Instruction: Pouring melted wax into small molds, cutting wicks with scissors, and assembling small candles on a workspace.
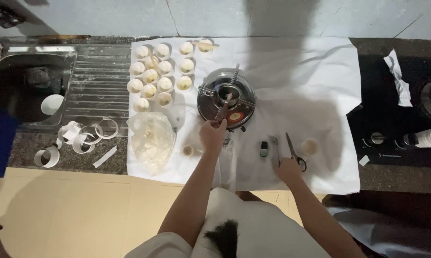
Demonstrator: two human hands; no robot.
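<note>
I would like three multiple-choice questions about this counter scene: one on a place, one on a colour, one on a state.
1. Where do the scissors lie?
A. in the sink
B. on the white sheet by the right hand
C. on the floor

2. What colour is the sheet under the small stove?
A. white
B. red
C. green

3. What is the left hand doing?
A. resting empty
B. holding a tool at the stove
C. gripping a cup

Answers: 1 B, the scissors lie beside the right hand; 2 A, the sheet is plainly white; 3 B, its fingers hold a slim tool reaching into the stove.
</note>
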